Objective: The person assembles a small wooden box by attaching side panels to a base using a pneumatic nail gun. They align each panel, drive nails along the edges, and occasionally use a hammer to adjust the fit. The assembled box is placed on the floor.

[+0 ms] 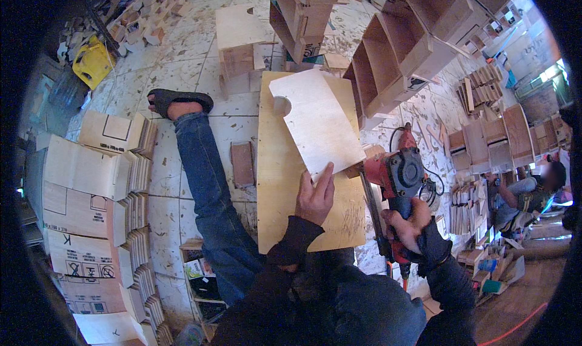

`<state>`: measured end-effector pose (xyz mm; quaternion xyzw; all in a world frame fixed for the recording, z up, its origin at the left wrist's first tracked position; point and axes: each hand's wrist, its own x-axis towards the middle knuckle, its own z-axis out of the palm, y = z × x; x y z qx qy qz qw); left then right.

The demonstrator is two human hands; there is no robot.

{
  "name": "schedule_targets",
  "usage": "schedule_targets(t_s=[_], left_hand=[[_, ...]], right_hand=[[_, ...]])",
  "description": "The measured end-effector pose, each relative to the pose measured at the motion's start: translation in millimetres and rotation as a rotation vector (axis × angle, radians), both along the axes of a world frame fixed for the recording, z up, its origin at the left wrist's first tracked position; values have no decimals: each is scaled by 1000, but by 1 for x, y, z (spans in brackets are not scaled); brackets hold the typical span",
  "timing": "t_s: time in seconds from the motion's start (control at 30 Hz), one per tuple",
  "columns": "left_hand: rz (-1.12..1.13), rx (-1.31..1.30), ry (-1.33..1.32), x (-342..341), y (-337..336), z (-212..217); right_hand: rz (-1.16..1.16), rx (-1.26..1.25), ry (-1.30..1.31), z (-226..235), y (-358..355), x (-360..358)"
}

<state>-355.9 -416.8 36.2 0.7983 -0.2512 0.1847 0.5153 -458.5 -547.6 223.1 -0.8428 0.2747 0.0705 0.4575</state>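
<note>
Fingers of my left hand [314, 199], slightly spread, touch the pale, flat wood board [326, 125] just ahead and should steady it, clear of the red-and-black power tool [406, 171] my right hand [410, 226] grips.

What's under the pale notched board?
Beneath the pale notched board is a larger yellowish panel, visible along both sides and at the near end. The part directly covered is hidden, so I can't tell whether anything else lies between them.
</note>
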Motion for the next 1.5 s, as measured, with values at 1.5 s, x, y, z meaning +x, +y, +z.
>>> schedule_targets(t_s=[1.5], left_hand=[[-86,-397,300,44,84,-11]], right_hand=[[393,-730,-117,-193,12,-91]])
